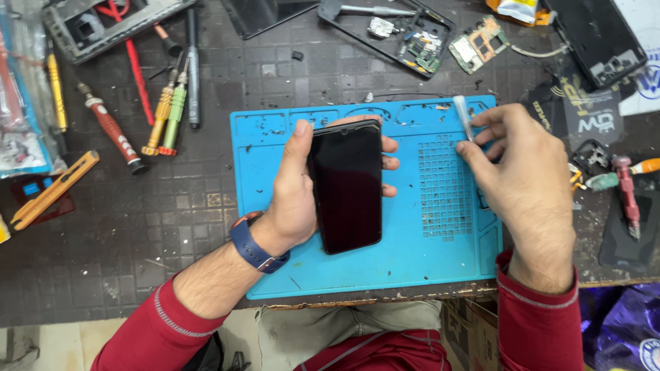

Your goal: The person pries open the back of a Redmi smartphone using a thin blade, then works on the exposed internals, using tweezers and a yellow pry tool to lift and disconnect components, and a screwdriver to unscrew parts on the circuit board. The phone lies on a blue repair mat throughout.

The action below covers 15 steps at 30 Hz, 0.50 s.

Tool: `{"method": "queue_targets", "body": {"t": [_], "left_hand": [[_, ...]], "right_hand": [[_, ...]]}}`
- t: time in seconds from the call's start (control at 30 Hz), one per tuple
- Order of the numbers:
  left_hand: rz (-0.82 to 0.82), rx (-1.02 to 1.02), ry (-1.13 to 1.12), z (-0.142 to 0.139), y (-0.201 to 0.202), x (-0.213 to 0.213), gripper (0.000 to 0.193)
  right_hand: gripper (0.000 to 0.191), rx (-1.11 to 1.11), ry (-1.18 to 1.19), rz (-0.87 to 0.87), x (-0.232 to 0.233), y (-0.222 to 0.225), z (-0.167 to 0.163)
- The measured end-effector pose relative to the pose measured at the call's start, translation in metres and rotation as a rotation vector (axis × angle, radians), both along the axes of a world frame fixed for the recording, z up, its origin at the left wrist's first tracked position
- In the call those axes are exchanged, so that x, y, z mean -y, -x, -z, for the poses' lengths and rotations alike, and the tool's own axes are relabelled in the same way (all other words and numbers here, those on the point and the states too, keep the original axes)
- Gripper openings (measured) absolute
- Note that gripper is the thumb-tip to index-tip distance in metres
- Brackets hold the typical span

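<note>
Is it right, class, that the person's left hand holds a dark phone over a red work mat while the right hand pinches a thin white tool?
Not quite: the work mat is blue, not red. The head view shows the left hand holding the dark phone over it, while the right hand pinches a thin white tool.
</note>
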<state>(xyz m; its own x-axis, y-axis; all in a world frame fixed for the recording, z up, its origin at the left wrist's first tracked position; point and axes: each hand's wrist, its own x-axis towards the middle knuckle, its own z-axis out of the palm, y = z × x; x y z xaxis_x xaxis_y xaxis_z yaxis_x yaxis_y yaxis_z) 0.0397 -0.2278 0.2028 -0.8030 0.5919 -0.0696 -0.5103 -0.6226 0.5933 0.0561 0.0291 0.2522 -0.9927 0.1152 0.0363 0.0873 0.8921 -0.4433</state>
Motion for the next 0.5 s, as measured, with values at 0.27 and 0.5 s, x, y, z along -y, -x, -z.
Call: {"method": "queue_targets", "body": {"t": [0.27,0.5], "left_hand": [[0.019,0.059,0.043,-0.008,-0.001,-0.001,0.084],[0.044,0.092,0.03,-0.009,0.003,0.002,0.078]], "right_hand": [[0.037,-0.074,0.14,-0.071,-0.009,-0.008,0.004],[0.025,-0.276,-0.275,0.248,-0.106,-0.077,0.017]]}}
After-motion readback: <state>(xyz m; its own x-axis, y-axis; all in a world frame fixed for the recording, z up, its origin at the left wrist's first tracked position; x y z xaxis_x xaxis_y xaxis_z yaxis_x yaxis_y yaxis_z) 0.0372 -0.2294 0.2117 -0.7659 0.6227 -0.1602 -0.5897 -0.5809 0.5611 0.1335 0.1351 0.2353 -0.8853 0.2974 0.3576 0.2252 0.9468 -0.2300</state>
